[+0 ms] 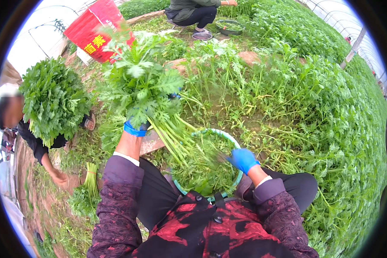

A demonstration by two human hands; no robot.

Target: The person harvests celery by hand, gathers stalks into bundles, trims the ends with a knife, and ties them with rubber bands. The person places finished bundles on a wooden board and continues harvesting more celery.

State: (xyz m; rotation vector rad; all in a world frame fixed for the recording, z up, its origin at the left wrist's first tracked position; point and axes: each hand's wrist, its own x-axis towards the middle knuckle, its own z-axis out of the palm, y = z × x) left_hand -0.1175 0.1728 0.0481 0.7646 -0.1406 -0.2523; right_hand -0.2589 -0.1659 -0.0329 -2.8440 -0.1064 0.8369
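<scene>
My left hand (pixel 137 128), in a blue glove, grips a thick bunch of leafy greens (pixel 142 80) with lobed leaves like crown daisy. The leaves hide most of that hand; blue fingertips show at the bunch's far side. Its pale cut stems (pixel 171 137) slant down toward a round basin with a light green rim (pixel 233 138). Loose leaves and trimmings (pixel 203 177) fill the basin, between my knees. My right hand (pixel 243 160), also blue-gloved, is over the basin's right rim with curled fingers. Something dark and blurred is at its fingertips; I cannot tell what.
At left, a person bends with a large bundle of greens (pixel 54 100), one bare hand reaching low near a banded bunch (pixel 91 180). A red printed bag (pixel 98 30) stands beyond. Another person crouches ahead beside a dark tub (pixel 229 28). Growing greens (pixel 338 129) spread along the right.
</scene>
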